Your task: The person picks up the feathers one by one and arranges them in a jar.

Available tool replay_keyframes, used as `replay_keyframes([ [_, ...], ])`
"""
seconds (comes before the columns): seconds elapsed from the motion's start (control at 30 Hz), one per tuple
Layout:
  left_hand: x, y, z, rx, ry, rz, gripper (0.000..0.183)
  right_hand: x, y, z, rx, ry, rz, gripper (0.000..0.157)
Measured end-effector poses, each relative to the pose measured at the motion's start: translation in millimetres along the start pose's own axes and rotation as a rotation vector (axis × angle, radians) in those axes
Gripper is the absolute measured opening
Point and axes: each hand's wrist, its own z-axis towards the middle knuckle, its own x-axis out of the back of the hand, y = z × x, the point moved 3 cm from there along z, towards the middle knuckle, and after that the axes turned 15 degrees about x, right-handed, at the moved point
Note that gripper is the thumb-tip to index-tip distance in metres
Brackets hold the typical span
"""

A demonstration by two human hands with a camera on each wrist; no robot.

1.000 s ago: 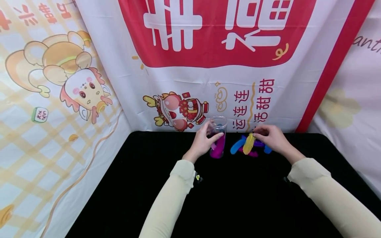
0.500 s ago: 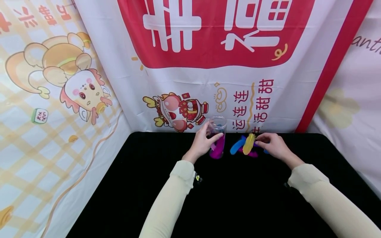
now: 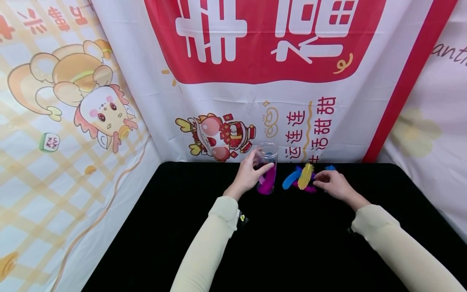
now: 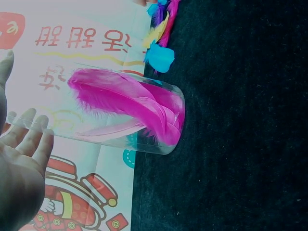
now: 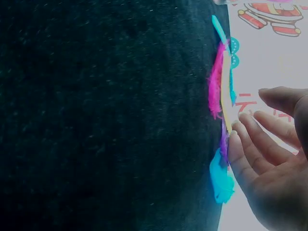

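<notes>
My left hand (image 3: 248, 174) grips a tall clear glass cylinder (image 3: 270, 157) standing upright near the table's back edge. Magenta feathers (image 4: 125, 96) and a paler pink one lie inside it. To the right is a loose pile: a yellow feather (image 3: 305, 177) on top, a blue feather (image 3: 291, 179) on the left, a magenta feather (image 3: 310, 189) below and a purple feather (image 5: 224, 139). Another blue feather (image 5: 222, 180) lies at the pile's right end. My right hand (image 3: 335, 182) is beside the pile, thumb apart from loosely bent fingers, fingertips close to the purple and yellow feathers, holding nothing visible.
The black tabletop (image 3: 284, 243) stretches toward me. Right behind its back edge hangs a white and red printed cloth (image 3: 219, 97), close to the glass and feathers. A patterned cloth (image 3: 73, 162) borders the left side.
My right hand has drawn away from the yellow feather's upper end, rightward and slightly nearer me. The right blue feather now shows behind the hand. The left hand and glass stay put.
</notes>
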Motion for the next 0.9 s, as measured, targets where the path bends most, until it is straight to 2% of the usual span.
replay_keyframes([
  [0.47, -0.6, 0.8, 0.5, 0.001, 0.006, 0.017, 0.073, -10.2, 12.8, -4.5, -0.028, -0.075, 0.025, 0.036],
  [0.7, -1.4, -1.1, 0.5, 0.005, 0.012, 0.016, 0.064, -15.6, 11.8, -5.4, -0.029, -0.103, 0.036, 0.034],
  [0.9, -1.1, -0.6, 0.3, 0.002, 0.012, 0.013, 0.065, -19.2, 9.8, -5.5, -0.027, -0.102, 0.044, 0.031],
])
